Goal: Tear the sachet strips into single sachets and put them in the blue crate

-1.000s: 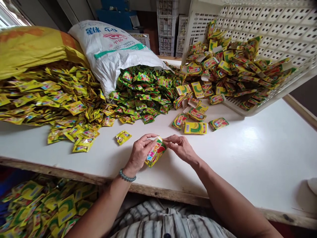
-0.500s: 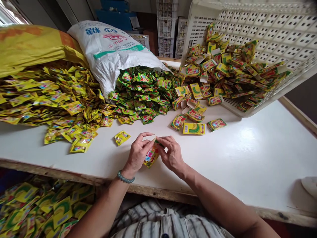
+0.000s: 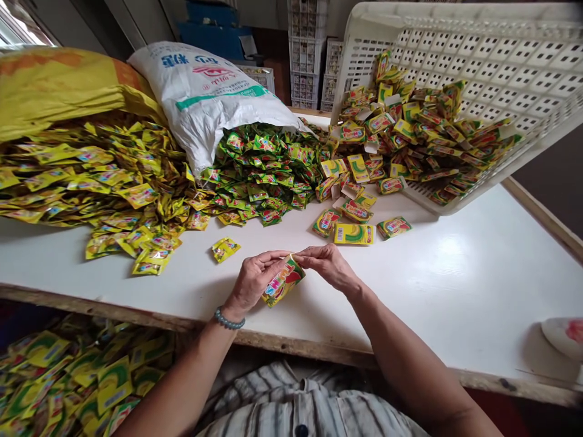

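A flat yellow-green printed packet [image 3: 285, 282] is held over the table's front part. My left hand [image 3: 252, 279] pinches its left and upper edge, with a beaded bracelet on the wrist. At its top corner the fingers of my right hand [image 3: 325, 264] are closed on the same packet. One small yellow sachet [image 3: 225, 249] lies just beyond my left hand. Several small boxes, among them a yellow one [image 3: 354, 234], lie past my right hand.
Yellow sachets [image 3: 136, 194] spill from a yellow sack [image 3: 68, 91], green ones [image 3: 268, 176] from a white sack [image 3: 218, 91]. A tilted white basket [image 3: 501, 79] holds boxes. Flat packets [image 3: 104, 376] lie below the table edge at lower left. A white object [image 3: 565, 337] is at far right.
My right hand has moved slightly up and right, its fingers straighter, and more of the packet's printed face shows. The view has shifted slightly.
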### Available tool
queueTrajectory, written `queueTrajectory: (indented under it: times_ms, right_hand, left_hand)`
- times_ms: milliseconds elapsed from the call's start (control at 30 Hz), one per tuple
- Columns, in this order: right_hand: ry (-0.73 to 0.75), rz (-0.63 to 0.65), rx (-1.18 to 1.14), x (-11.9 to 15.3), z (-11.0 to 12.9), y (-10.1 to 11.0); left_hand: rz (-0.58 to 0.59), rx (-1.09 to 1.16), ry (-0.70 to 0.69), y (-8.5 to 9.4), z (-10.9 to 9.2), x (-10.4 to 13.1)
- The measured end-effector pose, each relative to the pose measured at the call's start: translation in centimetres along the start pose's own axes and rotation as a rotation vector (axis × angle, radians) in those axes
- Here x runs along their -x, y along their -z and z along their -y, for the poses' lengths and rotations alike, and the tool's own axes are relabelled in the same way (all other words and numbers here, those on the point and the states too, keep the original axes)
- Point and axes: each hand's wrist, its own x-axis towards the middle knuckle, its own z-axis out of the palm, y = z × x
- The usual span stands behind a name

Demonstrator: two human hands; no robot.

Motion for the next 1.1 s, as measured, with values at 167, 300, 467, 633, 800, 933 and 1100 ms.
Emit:
queueTrajectory:
  times_ms: [167,300,467,633,800,933,1100]
  right_hand:
    - [-0.025,-0.052,-0.007,-0.28,-0.58,0.07]
    - [-0.029,-0.098,-0.130,-0.37,-0.42,0.59]
    - [-0.048,0.003,-0.117,-0.28,-0.26,0.20]
    - [-0.100,-0.009,-0.142,-0.21,-0.24,0.21]
    - [-0.111,-0.029,-0.118,-0.17,-0.11,0.24]
    - [-0.071,-0.028,0.008,0.08,0.06,0.34]
    - [0.077,0.012,0.211,0.37,0.40,0.73]
  left_hand:
    - [0.000,-0.037,-0.020,-0.17,0.14,-0.18]
    - [-0.032,-0.072,-0.048,-0.02,0.24,-0.48]
    - [-0.017,-0.058,-0.040,0.15,0.12,-0.53]
    - [0.036,-0.033,-0.023,0.28,0.20,-0.26]
    - [0.023,-0.031,-0.034,0.30,0.33,-0.12]
    - [0.040,-0.065,-0.058,0.13,0.32,-0.24]
    - [0.063,-0.116,-0.066,-0.23,0.27,-0.26]
